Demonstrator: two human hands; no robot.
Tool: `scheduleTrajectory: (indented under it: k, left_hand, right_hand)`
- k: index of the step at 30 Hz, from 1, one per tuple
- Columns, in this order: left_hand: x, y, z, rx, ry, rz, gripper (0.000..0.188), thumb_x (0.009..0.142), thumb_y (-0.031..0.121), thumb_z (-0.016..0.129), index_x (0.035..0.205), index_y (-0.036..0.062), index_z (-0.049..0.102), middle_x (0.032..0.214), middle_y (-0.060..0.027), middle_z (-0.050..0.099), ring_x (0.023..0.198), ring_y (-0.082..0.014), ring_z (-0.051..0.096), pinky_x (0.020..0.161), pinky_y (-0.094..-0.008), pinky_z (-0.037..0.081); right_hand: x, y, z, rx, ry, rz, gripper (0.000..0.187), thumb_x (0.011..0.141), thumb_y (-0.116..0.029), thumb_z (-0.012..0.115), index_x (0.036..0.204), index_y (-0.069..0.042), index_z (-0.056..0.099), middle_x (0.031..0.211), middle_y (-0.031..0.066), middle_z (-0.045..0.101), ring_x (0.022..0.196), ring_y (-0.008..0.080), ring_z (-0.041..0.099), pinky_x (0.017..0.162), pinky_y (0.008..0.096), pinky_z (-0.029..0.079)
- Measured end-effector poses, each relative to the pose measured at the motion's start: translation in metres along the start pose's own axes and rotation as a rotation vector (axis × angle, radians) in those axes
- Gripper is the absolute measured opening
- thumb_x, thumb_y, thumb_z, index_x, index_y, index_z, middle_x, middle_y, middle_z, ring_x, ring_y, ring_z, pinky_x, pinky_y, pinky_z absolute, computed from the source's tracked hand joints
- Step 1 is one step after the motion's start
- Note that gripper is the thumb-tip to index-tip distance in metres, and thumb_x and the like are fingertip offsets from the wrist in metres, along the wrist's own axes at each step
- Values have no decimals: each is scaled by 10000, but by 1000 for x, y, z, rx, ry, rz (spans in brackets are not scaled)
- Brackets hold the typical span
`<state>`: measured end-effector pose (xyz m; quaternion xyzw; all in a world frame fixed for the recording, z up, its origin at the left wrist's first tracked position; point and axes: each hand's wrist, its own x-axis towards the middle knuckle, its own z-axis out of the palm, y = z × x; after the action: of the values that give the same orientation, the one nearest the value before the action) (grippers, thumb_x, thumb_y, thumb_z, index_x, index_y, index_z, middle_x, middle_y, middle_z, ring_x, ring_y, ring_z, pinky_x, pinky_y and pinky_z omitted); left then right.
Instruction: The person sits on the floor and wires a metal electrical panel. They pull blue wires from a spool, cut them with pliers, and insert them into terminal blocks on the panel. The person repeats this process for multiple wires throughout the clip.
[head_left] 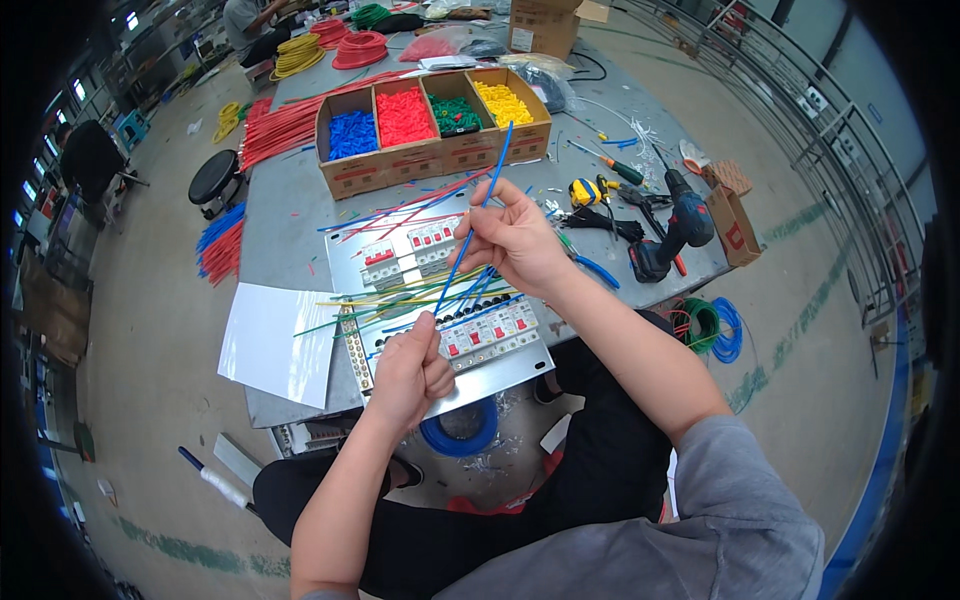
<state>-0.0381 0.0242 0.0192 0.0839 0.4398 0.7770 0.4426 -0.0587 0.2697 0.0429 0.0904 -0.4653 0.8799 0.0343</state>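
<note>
Head view: we hold one blue wire (pixel 461 254) on a slant between both hands, above a metal panel (pixel 515 378) on the desk (pixel 280 225). Our left hand (pixel 408 368) is clamped on it near the lower end, fingers curled in; our right hand (pixel 512 238) pinches it farther up, its tip rising past the fingers. Below, the panel carries red-switched breakers (pixel 476 340) and loose green and yellow wires (pixel 385 298). Beyond, we see a four-compartment cardboard box (pixel 388 172) of small coloured parts (pixel 404 115); a cordless drill (pixel 688 218) stands on our right.
</note>
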Motion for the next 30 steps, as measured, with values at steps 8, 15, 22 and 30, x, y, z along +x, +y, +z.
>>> scheduleTrajectory:
  k: [8,15,22,30]
  left_hand:
    - [-1,-10,-12,979,282,410,566,1111,378,507,718,-20,593,568,-112,530,517,-213,465,535,-361,372]
    - [-11,-5,-10,1137,291,436,558,1111,350,512,726,-42,610,556,-153,545,475,-259,477,528,-398,388]
    - [-11,-18,-19,322,154,138,560,1118,444,487,658,151,360,513,43,278,437,-97,234,464,-307,190]
    - [-16,-16,-12,125,53,40,571,1111,480,483,674,155,311,515,47,210,429,-108,180,459,-311,171]
  right_hand:
    - [3,-27,-18,-148,188,161,384,1132,-344,443,1264,1,550,966,217,747,795,326,783,645,378,663]
    - [-2,-18,-16,8,226,164,368,1122,-319,473,1362,-40,468,916,163,743,807,342,782,628,359,657]
    - [4,-18,-9,-96,145,-99,321,1098,-232,552,1345,-76,419,1040,172,679,852,359,775,647,379,657]
    - [4,-25,-17,16,98,-76,310,1089,-188,563,1343,-76,425,1069,193,688,851,335,776,625,342,648]
